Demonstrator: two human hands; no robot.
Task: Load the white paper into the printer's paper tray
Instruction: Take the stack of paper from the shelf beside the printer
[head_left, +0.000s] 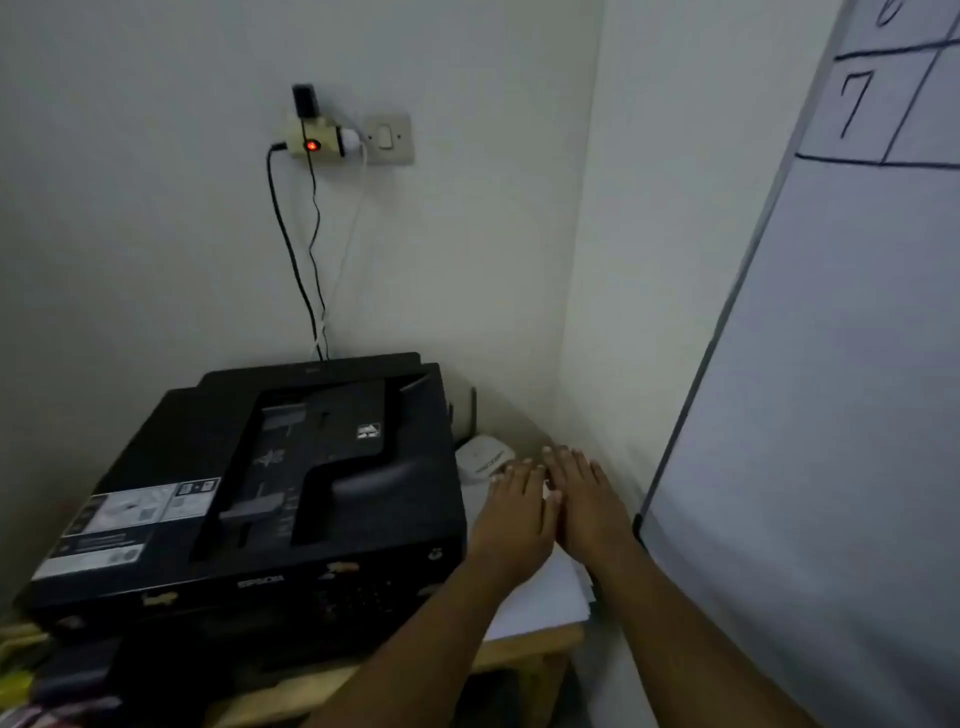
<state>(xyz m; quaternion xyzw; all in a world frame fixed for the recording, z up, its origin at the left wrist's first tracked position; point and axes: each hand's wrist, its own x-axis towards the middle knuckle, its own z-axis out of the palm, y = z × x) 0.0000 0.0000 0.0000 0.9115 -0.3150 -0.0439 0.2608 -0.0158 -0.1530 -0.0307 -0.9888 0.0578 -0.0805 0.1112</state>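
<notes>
Both hands lie flat with straight fingers, the left hand (511, 512) beside the right hand (587, 499), on the white paper (540, 597) stacked just right of the printer (249, 493), so gathering is in hand, and next seemingly calls for gripping the stack's edges.

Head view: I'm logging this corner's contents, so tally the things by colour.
Black: 1, the printer
White: 3, the paper stack, small device, whiteboard
Beige: 2, the plug adapter, wall switch
Total: 6
</notes>
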